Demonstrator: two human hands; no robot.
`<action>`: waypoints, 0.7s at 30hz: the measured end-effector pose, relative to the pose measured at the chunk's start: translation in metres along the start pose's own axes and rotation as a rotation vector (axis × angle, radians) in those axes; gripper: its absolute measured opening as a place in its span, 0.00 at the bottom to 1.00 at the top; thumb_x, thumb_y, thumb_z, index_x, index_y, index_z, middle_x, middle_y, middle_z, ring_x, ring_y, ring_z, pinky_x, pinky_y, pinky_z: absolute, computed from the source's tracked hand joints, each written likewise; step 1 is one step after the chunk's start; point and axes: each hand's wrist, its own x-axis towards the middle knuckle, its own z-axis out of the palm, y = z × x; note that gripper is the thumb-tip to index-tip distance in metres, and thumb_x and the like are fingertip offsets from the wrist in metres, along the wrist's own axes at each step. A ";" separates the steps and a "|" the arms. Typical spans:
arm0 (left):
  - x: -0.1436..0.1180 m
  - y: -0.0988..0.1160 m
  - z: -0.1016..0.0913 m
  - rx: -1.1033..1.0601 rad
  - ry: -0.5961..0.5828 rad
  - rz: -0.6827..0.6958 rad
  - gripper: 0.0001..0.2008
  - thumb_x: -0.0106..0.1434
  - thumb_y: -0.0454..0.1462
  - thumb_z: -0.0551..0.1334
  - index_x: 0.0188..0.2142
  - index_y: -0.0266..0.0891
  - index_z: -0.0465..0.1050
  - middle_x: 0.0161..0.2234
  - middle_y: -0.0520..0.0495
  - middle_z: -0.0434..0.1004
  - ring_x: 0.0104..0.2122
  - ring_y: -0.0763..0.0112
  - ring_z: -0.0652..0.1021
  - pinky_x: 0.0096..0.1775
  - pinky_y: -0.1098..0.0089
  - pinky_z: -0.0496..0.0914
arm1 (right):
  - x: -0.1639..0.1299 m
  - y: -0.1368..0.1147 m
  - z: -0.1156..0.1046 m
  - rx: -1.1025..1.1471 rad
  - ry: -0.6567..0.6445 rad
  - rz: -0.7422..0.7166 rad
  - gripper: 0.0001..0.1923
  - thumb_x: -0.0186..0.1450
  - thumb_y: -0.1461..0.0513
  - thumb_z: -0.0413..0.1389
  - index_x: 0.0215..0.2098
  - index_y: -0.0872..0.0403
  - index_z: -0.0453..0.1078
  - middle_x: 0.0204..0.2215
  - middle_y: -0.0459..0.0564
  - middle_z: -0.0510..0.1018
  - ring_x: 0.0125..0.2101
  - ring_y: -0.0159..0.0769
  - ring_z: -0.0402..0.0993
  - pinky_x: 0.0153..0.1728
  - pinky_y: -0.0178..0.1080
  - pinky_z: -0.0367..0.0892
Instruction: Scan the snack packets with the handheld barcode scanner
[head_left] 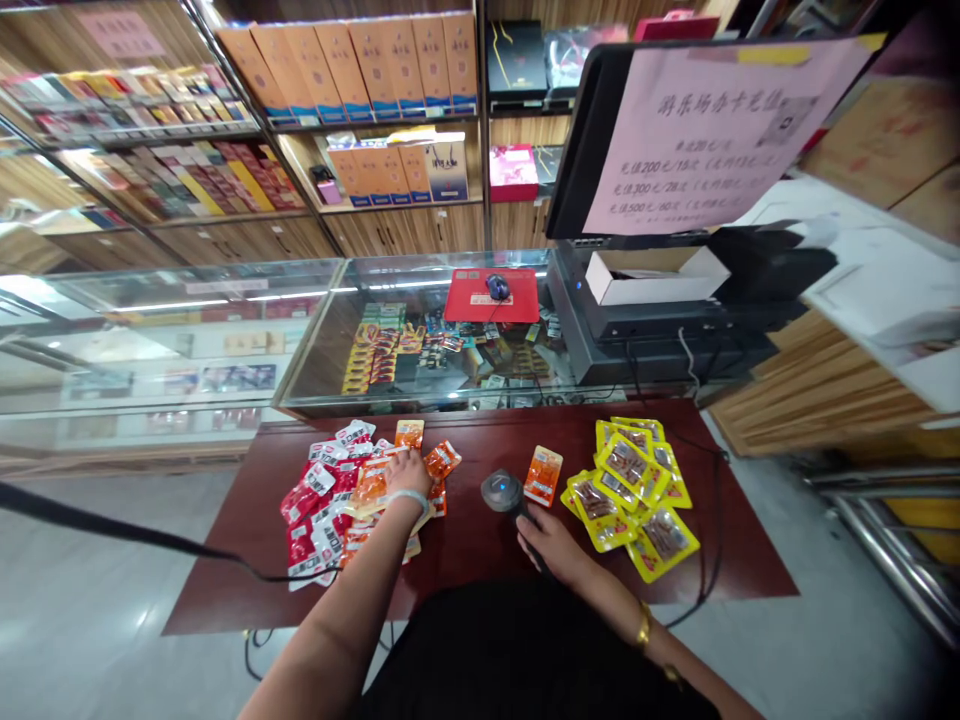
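My left hand (407, 474) reaches into a pile of small red and orange snack packets (330, 505) on the left of a dark red table (480, 570), its fingers on an orange packet (373, 483). My right hand (551, 545) grips the handle of a black barcode scanner (502, 491), whose head points up near the table's middle. One single orange packet (543, 475) lies just right of the scanner head. A heap of yellow snack packets (634, 490) lies further right, untouched.
Behind the table stands a glass display counter (420, 340) with a red mouse pad and mouse (493, 293), a black register with a monitor and pink paper notice (705, 130), and an open white box (652, 275). Shelves of boxed goods line the back wall. A black cable (135, 535) crosses the floor at left.
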 end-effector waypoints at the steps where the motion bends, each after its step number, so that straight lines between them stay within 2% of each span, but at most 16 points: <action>1: 0.002 0.003 -0.001 -0.004 0.006 0.028 0.23 0.56 0.44 0.65 0.50 0.37 0.69 0.54 0.35 0.71 0.56 0.49 0.68 0.54 0.58 0.63 | 0.000 0.001 0.000 -0.010 0.004 -0.016 0.28 0.59 0.37 0.56 0.37 0.51 0.62 0.17 0.35 0.63 0.14 0.25 0.54 0.14 0.30 0.51; 3: 0.004 0.009 -0.002 -0.037 -0.005 0.103 0.17 0.60 0.41 0.62 0.48 0.38 0.69 0.49 0.36 0.75 0.54 0.52 0.72 0.51 0.60 0.64 | 0.000 0.004 -0.002 -0.018 0.016 -0.037 0.28 0.60 0.38 0.55 0.38 0.52 0.63 0.17 0.35 0.62 0.14 0.25 0.54 0.14 0.30 0.51; 6: 0.007 0.016 0.002 -0.133 -0.097 0.143 0.11 0.64 0.39 0.58 0.45 0.40 0.70 0.39 0.39 0.79 0.44 0.57 0.78 0.43 0.64 0.67 | -0.002 0.010 -0.007 -0.004 0.045 -0.028 0.28 0.60 0.37 0.55 0.40 0.52 0.63 0.17 0.35 0.62 0.14 0.25 0.54 0.14 0.30 0.51; 9: 0.011 0.022 0.013 -0.343 -0.153 0.073 0.07 0.63 0.39 0.60 0.40 0.41 0.71 0.35 0.43 0.80 0.37 0.63 0.80 0.37 0.69 0.67 | -0.005 0.013 -0.012 0.003 0.086 -0.021 0.29 0.60 0.37 0.54 0.42 0.52 0.64 0.17 0.35 0.63 0.14 0.26 0.55 0.14 0.30 0.51; 11: 0.013 0.026 0.021 -0.540 -0.143 -0.008 0.05 0.61 0.38 0.62 0.35 0.39 0.70 0.33 0.46 0.79 0.34 0.67 0.79 0.35 0.72 0.67 | -0.008 0.014 -0.014 0.013 0.102 -0.025 0.29 0.60 0.37 0.54 0.42 0.52 0.64 0.18 0.36 0.63 0.14 0.25 0.55 0.14 0.30 0.52; 15: 0.012 0.035 0.034 -0.873 -0.118 -0.139 0.07 0.59 0.38 0.64 0.30 0.39 0.67 0.26 0.51 0.76 0.28 0.73 0.77 0.31 0.75 0.66 | -0.012 0.013 -0.015 0.032 0.090 -0.024 0.28 0.60 0.37 0.55 0.39 0.51 0.64 0.18 0.36 0.64 0.14 0.25 0.54 0.14 0.29 0.51; 21: -0.004 0.053 0.037 -1.041 -0.091 -0.112 0.08 0.59 0.39 0.63 0.29 0.40 0.65 0.22 0.55 0.72 0.23 0.75 0.74 0.27 0.76 0.65 | -0.012 0.004 -0.008 0.035 0.033 -0.015 0.29 0.58 0.36 0.56 0.37 0.51 0.63 0.18 0.37 0.64 0.15 0.25 0.55 0.15 0.29 0.51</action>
